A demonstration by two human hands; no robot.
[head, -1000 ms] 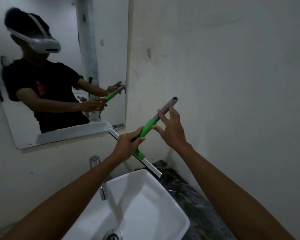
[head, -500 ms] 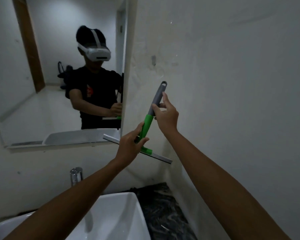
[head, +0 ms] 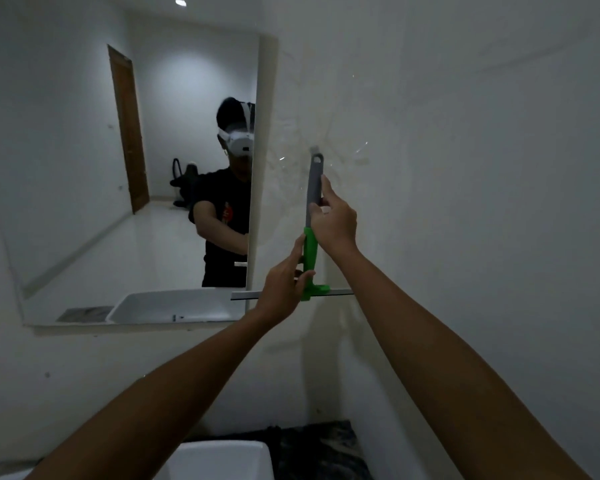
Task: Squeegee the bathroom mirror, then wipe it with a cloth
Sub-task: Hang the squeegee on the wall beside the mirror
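A squeegee (head: 310, 249) with a green lower handle, grey upper handle and a metal blade along its bottom stands upright in front of the wall, just right of the mirror (head: 118, 188). My left hand (head: 284, 284) grips the green part low down near the blade. My right hand (head: 335, 221) holds the grey part higher up. The grey tip with its hanging hole sits close to a small hook on the wall (head: 314, 148). The blade's left end overlaps the mirror's lower right corner. No cloth is in view.
A white basin (head: 219, 459) lies at the bottom edge, on a dark marbled counter (head: 319, 448). The side wall (head: 465, 202) runs close on the right. The mirror reflects a person with a headset, a wooden door and the basin.
The squeegee has swung from a slant to upright and risen along the wall. Both hands rose with it, the right closing on the grey part. The view tilted up, hiding the tap.
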